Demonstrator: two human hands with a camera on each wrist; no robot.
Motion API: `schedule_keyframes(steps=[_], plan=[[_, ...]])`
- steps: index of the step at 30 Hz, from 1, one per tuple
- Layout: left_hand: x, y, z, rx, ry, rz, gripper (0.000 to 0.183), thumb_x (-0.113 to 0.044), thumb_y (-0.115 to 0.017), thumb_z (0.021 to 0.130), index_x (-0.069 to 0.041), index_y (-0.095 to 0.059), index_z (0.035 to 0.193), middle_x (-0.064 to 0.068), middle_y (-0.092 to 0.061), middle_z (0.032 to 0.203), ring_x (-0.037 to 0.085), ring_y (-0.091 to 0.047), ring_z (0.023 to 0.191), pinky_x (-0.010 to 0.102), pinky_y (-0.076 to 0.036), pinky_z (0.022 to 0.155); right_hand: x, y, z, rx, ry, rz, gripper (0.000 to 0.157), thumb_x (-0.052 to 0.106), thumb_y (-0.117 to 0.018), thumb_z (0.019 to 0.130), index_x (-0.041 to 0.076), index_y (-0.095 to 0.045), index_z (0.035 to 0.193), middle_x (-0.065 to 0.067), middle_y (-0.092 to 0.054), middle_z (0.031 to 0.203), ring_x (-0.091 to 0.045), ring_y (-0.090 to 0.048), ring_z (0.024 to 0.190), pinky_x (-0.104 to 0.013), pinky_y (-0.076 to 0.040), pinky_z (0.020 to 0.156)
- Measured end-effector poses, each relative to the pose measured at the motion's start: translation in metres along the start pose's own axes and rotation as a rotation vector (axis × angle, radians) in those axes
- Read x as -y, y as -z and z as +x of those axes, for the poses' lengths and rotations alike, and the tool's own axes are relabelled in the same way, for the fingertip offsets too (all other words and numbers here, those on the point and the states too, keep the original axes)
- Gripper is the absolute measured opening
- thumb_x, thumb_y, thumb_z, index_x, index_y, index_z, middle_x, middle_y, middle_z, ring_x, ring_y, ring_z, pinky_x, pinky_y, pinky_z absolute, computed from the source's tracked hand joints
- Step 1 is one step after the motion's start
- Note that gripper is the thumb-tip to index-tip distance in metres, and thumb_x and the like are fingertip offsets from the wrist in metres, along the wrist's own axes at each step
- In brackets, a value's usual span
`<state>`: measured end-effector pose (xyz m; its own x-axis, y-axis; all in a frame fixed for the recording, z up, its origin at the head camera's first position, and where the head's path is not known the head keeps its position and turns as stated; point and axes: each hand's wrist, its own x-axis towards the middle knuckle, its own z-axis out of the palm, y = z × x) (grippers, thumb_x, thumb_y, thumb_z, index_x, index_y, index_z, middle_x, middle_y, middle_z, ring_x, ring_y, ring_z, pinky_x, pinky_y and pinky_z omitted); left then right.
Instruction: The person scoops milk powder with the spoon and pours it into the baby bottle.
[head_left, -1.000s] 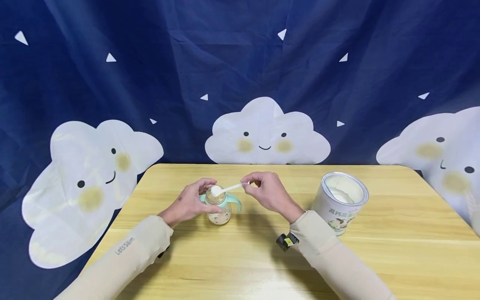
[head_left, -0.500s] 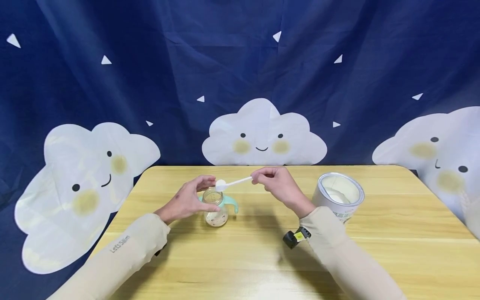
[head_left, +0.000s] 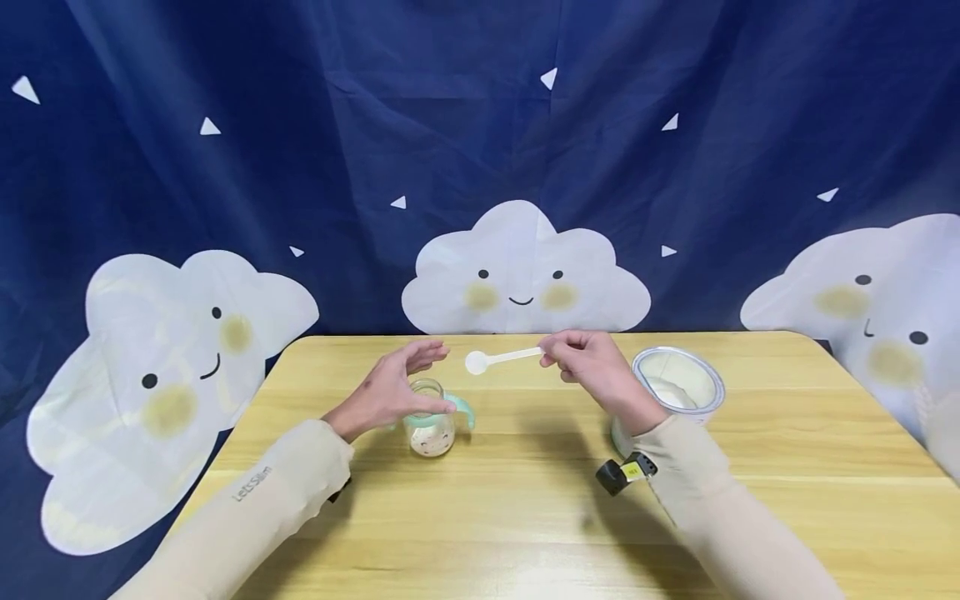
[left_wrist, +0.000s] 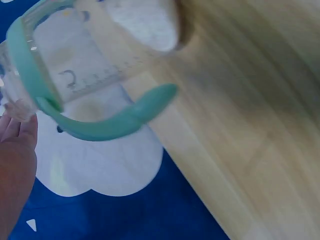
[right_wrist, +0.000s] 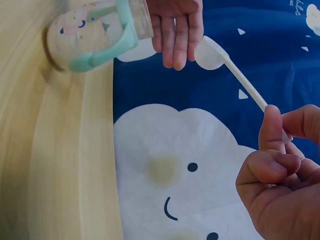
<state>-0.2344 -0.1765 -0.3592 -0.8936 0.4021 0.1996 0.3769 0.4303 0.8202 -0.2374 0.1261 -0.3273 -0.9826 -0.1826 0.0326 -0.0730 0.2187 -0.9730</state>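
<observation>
A clear baby bottle with mint-green handles stands upright on the table, white powder at its bottom. Around its neck, my left hand is spread with fairly straight fingers. The thumb lies in front of the collar; whether it touches is hard to tell. In the right wrist view, the left fingers extend past the bottle's mouth. My right hand pinches the handle end of a white measuring scoop. The scoop is in the air, right of the bottle and apart from it.
An open milk powder tin stands at the right, partly behind the right forearm, with powder inside. The wooden table reaches back to a dark blue curtain with cloud faces.
My right hand has drawn the scoop up and rightward from over the bottle's mouth towards the tin. The left fingers have spread away from the bottle's neck.
</observation>
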Motion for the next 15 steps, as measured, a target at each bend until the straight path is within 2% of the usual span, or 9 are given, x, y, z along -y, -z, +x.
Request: schedule_keyframes(steps=[5, 11, 15], plan=[[-0.010, -0.003, 0.007, 0.002, -0.003, -0.020, 0.090, -0.020, -0.094, 0.070, -0.005, -0.046, 0.144, 0.010, -0.055, 0.143, 0.025, -0.050, 0.134, 0.038, -0.040, 0.112, 0.004, 0.012, -0.003, -0.014, 0.009, -0.035, 0.018, 0.012, -0.060, 0.094, -0.003, -0.069, 0.093, 0.004, -0.064, 0.073, -0.007, -0.045, 0.059, -0.018, -0.041, 0.059], [-0.022, -0.009, 0.016, 0.005, 0.007, -0.047, 0.091, -0.018, -0.093, 0.070, -0.010, -0.044, 0.147, 0.006, -0.053, 0.146, 0.023, -0.048, 0.135, 0.039, -0.038, 0.114, 0.008, 0.030, -0.004, -0.041, 0.016, -0.012, 0.024, 0.010, -0.059, 0.094, -0.012, -0.067, 0.102, 0.005, -0.064, 0.071, -0.005, -0.044, 0.060, -0.017, -0.040, 0.056], [-0.029, -0.016, 0.022, 0.016, 0.003, -0.060, 0.093, -0.020, -0.094, 0.069, -0.011, -0.044, 0.147, 0.004, -0.052, 0.147, 0.022, -0.047, 0.136, 0.038, -0.038, 0.114, 0.010, 0.044, -0.007, -0.058, 0.014, -0.023, 0.026, 0.010, -0.059, 0.095, -0.013, -0.065, 0.104, 0.006, -0.062, 0.071, -0.005, -0.044, 0.061, -0.016, -0.040, 0.057]])
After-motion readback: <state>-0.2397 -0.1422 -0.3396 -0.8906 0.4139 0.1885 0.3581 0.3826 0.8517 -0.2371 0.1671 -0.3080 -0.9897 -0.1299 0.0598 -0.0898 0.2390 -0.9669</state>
